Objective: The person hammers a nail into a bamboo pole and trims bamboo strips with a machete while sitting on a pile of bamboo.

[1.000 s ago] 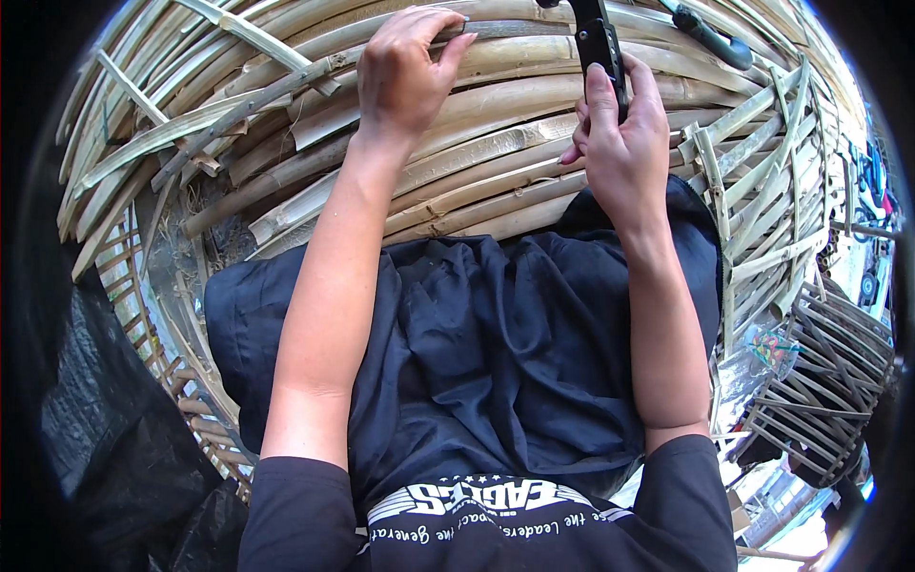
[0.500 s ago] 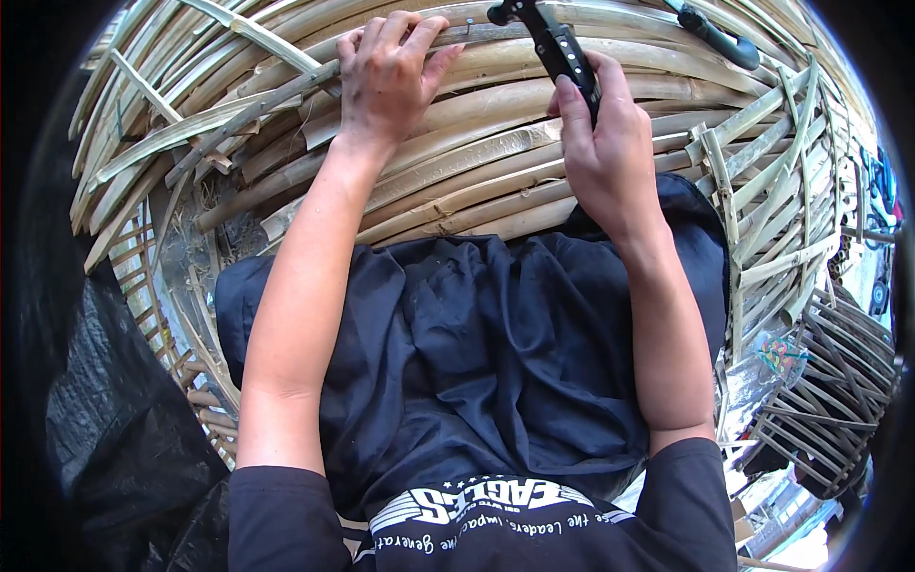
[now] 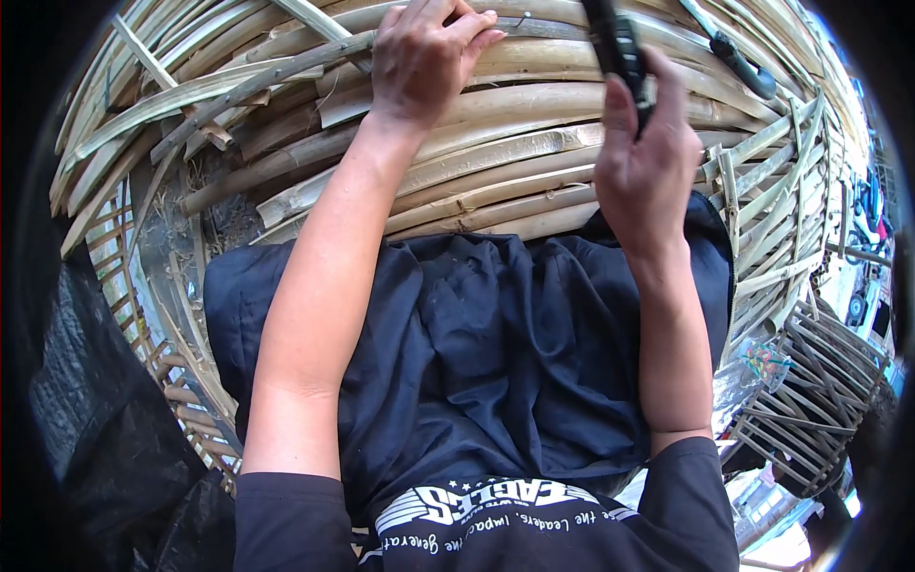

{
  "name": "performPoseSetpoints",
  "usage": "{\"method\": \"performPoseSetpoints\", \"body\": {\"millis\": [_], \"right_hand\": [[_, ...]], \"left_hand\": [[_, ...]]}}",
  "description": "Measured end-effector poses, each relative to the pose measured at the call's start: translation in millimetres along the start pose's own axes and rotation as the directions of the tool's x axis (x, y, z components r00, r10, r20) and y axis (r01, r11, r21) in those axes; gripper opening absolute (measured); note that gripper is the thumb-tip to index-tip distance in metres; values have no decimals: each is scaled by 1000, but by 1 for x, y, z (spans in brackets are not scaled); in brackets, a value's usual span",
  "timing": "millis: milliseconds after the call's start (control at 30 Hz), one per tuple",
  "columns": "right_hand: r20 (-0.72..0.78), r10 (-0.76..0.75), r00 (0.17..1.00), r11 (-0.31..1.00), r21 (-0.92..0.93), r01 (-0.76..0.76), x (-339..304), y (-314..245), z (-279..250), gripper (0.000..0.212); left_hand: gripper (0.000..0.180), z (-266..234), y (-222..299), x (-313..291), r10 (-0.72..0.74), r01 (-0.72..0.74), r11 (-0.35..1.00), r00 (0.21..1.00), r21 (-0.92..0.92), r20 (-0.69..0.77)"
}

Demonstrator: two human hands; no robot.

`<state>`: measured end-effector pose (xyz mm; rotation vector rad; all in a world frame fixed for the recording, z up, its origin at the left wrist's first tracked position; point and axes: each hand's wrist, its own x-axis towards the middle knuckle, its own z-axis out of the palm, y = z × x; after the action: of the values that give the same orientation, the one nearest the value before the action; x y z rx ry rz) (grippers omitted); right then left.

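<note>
My left hand (image 3: 419, 71) is closed around a thin wooden stick (image 3: 272, 76) that lies across split bamboo strips (image 3: 534, 100). Just right of its fingertips, a small nail (image 3: 522, 19) stands up from the wood. In my right hand (image 3: 653, 162) is a hammer (image 3: 621, 52) with a black handle, raised to the right of the nail. Motion blurs the hammer, and its head lies beyond the upper edge of the picture. Below both hands, dark cloth (image 3: 486, 334) covers my lap.
A tool with a curved black handle (image 3: 748, 71) rests on the strips at upper right. Woven bamboo (image 3: 782, 200) rises on the right, near a slatted wooden piece (image 3: 810, 400). Black plastic sheeting (image 3: 114, 419) hangs at left. Loose strips (image 3: 152, 119) jut out at upper left.
My right hand has swung right with the hammer, whose head has left the picture. My left fingers are more tightly curled on the stick beside the nail. The view has turned slightly.
</note>
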<state>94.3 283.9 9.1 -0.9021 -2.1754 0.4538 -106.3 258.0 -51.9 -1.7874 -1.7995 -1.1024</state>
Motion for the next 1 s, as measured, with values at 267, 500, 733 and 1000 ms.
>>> {"method": "performPoseSetpoints", "body": {"millis": [267, 500, 733, 1000], "right_hand": [[-25, -74, 997, 996, -43, 73, -5, 1, 2, 31], [-56, -34, 998, 999, 6, 34, -6, -1, -2, 29], [-47, -52, 998, 998, -23, 51, -4, 2, 2, 29], [-148, -107, 983, 992, -83, 96, -4, -1, -4, 30]], "left_hand": [[17, 3, -3, -2, 26, -25, 1000, 999, 5, -44], [15, -1, 1, 0, -6, 6, 1000, 1000, -24, -18], [15, 1, -1, -3, -10, 9, 999, 1000, -30, -25], [16, 1, -2, 2, 24, -26, 999, 998, -40, -50]]}}
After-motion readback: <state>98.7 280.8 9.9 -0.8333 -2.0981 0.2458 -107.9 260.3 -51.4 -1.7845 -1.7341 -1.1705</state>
